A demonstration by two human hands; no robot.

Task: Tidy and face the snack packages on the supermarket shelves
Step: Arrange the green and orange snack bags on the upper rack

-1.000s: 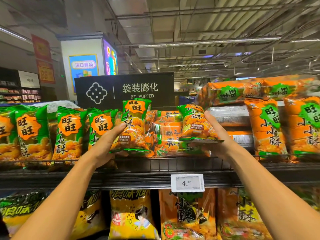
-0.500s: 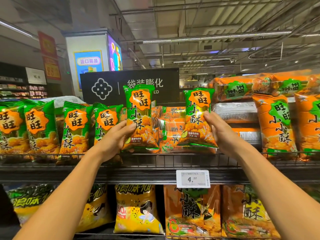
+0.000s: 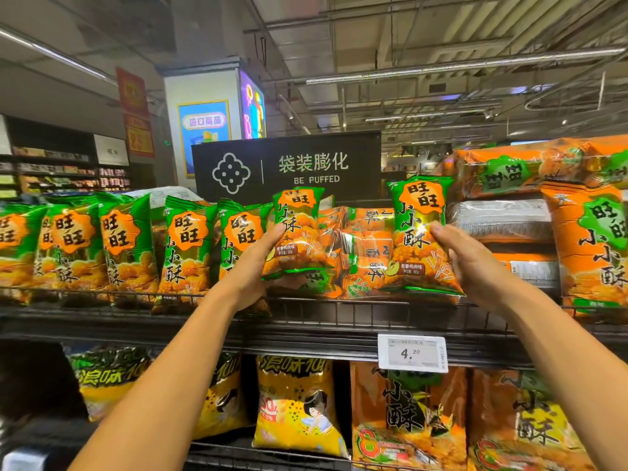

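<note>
Up at mid-frame, the left hand [image 3: 251,266] grips a tilted green snack bag [image 3: 297,232]; right of centre, the right hand [image 3: 472,263] holds another green bag [image 3: 421,236] upright above the wire shelf [image 3: 339,312].

Two snack bags [image 3: 296,232] [image 3: 421,237] stand on the top shelf [image 3: 323,312], a sideways pile [image 3: 363,246] between them, the price tag [image 3: 412,352] below.
</note>
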